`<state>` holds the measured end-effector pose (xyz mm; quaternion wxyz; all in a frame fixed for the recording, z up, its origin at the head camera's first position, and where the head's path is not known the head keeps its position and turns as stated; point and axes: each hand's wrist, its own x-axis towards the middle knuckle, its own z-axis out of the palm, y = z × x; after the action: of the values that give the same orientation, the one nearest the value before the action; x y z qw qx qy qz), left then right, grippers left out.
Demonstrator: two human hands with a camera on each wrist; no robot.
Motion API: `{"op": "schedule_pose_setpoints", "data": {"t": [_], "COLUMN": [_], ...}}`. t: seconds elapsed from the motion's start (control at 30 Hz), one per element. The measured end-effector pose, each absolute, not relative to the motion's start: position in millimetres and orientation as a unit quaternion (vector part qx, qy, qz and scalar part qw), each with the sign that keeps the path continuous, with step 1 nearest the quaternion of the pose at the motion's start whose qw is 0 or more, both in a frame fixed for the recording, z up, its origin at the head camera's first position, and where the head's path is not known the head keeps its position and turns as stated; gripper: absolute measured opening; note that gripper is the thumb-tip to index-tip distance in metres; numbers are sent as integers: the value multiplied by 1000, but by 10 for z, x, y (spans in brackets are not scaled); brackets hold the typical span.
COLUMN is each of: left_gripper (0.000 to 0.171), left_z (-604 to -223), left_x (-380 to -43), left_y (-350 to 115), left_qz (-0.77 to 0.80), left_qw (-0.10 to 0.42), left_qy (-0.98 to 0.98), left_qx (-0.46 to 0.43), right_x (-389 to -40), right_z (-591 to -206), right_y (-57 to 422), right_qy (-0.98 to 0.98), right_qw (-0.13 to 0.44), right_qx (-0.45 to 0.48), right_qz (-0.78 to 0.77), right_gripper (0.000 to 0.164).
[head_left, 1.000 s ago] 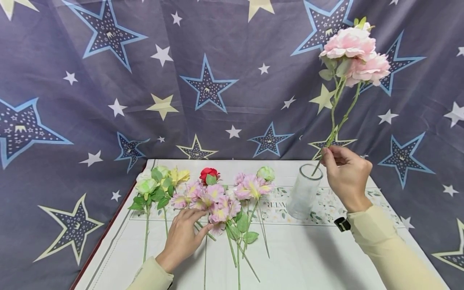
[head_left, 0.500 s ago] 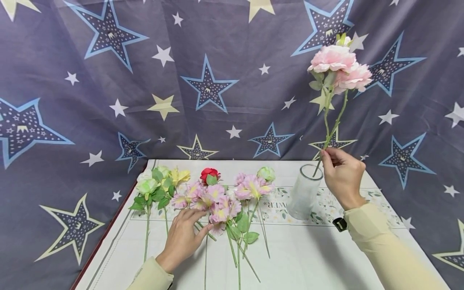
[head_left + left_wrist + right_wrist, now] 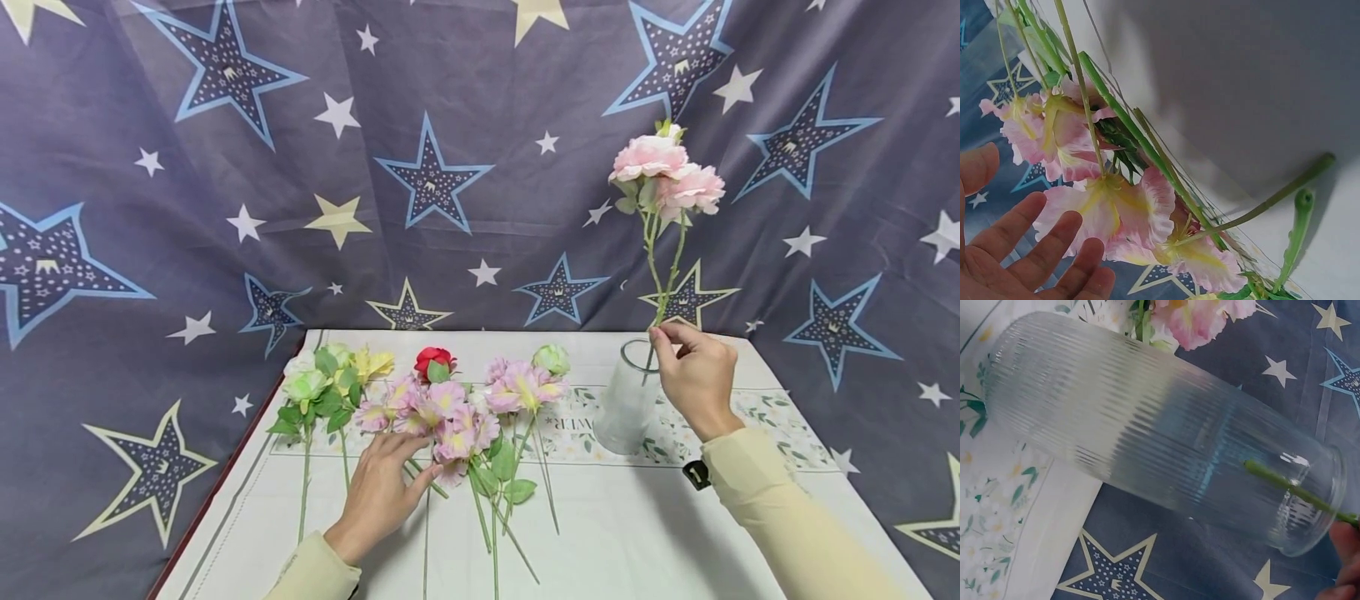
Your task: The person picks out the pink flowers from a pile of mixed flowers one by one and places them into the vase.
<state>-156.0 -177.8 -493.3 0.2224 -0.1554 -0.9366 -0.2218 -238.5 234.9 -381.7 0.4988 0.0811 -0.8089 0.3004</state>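
In the head view my right hand (image 3: 696,375) pinches the stem of a pink artificial peony (image 3: 651,158) with two big blooms and a bud on top. The peony's lower stem (image 3: 1272,478) reaches down inside the mouth of a ribbed clear glass vase (image 3: 1160,425), its cut end near the top of the vase. The right fingertips are right at the rim. My left hand (image 3: 378,492) rests by the pink-and-yellow artificial flowers (image 3: 446,412) lying on the table, fingers spread loosely. Its fingertips overlap the petals (image 3: 1107,209) in the left wrist view, and nothing is gripped.
White and pale green roses (image 3: 306,383) with a yellow flower (image 3: 372,362) lie on the left. A red rose (image 3: 433,363) and a green bud (image 3: 551,358) lie behind the pink flowers. Stems point toward the front of the white table (image 3: 600,533). A star-patterned curtain (image 3: 465,75) hangs behind.
My right hand has moved down and left with the peony, and its stem has gone from the vase's mouth to deeper inside. The left hand stays where it was.
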Motion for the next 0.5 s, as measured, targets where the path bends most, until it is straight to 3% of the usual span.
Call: {"op": "schedule_pose_setpoints", "data": {"t": [0.5], "left_gripper": [43], "left_z": [-4952], "left_x": [-1544], "left_y": [-1771], "left_qz": [-223], "left_qw": [226], "left_qy": [-935], "left_qx": [-161], "right_x": [-2361], "right_z": [-3929], "right_y": [2331], "right_qy": [-847], "right_qw": [442], "right_qx": [48], "right_qz": [291], "right_gripper": [9]}}
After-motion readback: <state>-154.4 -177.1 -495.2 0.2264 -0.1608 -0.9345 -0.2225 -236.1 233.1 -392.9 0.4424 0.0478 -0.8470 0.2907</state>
